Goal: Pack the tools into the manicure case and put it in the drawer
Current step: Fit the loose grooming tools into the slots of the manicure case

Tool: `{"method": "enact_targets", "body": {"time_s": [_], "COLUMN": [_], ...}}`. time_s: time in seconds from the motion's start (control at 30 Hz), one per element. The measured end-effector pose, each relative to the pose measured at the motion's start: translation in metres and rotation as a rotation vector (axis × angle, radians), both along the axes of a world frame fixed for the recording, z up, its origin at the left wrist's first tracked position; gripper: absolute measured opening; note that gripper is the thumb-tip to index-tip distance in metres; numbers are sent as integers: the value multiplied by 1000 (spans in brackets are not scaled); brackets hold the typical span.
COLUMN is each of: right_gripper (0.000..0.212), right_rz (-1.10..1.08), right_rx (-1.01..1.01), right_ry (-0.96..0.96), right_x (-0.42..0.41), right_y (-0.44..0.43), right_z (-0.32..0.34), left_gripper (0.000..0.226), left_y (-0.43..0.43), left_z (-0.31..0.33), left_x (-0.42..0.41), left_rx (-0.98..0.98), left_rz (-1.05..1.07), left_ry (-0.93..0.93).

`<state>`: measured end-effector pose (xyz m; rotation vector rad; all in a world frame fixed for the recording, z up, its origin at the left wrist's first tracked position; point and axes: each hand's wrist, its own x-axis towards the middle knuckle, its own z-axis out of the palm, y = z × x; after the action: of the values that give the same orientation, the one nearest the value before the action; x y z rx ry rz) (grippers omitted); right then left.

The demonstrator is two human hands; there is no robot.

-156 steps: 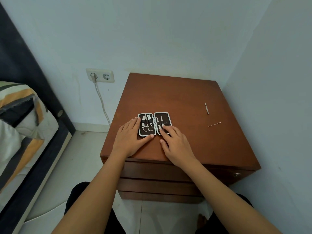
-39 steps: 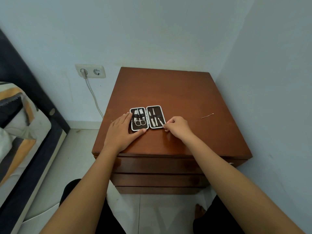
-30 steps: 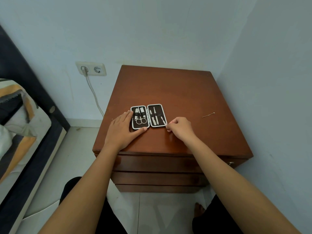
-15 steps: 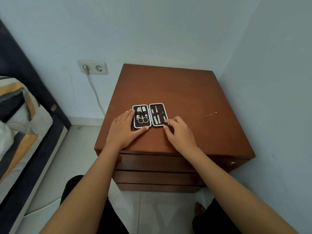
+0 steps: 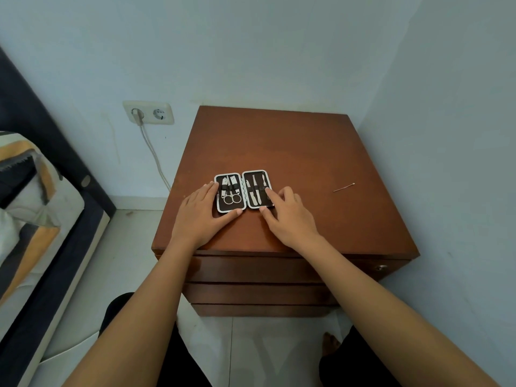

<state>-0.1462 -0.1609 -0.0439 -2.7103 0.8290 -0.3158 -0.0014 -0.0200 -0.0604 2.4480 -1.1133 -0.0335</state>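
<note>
Since 5.2 s ago, one of the two loose tools is gone from the table top, and the right half of the case now shows three tools strapped in. Right hand (image 5: 290, 216) has flattened out from its pinch of about a second ago; fingertips (image 5: 268, 191) press on the case's right edge, holding nothing.

Small black hinged manicure case with white rim (image 5: 243, 191) lies open and flat near the front of the brown wooden nightstand table (image 5: 293, 146). Its left half holds clippers and small scissors. Left hand (image 5: 201, 216) lies flat and spread, thumb against the case's front edge, bracing it, gripping nothing.

One thin metal pick with a small rounded tip (image 5: 344, 187) is still loose, well apart to the right of the case. My read: packing is nearly done, and that pick goes in next, then close the case.

Three closed wooden drawers (image 5: 259, 270) sit below the top, so one needs opening. White wall socket with a plugged cable (image 5: 148, 113) is off to the left, clear of the work.
</note>
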Motion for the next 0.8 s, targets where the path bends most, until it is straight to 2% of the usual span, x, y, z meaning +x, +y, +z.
{"method": "enact_targets", "body": {"time_s": [0.07, 0.13, 0.2, 0.33, 0.4, 0.53, 0.8], "right_gripper": [43, 43, 49, 71, 74, 76, 58], "right_rz": [-25, -105, -240, -423, -409, -348, -27], "right_rx": [23, -35, -31, 65, 67, 74, 29], "right_ry": [-135, -185, -125, 153, 230, 249, 169], "right_x": [-10, -22, -35, -53, -53, -46, -38], "right_y": [-8, -26, -48, -77, -80, -73, -48], "right_z": [2, 3, 1, -7, -9, -6, -8], "left_gripper": [88, 89, 89, 87, 87, 88, 88], "left_y": [0, 0, 0, 0, -1, -1, 0], "left_z": [-1, -2, -2, -1, -1, -2, 0], "left_x": [1, 2, 3, 2, 2, 3, 2], "left_rx": [-2, -3, 0, -5, -5, 4, 17], "left_rz": [-5, -10, -7, 0, -1, 1, 4], "left_ry": [-1, -4, -4, -7, -7, -1, 7]}}
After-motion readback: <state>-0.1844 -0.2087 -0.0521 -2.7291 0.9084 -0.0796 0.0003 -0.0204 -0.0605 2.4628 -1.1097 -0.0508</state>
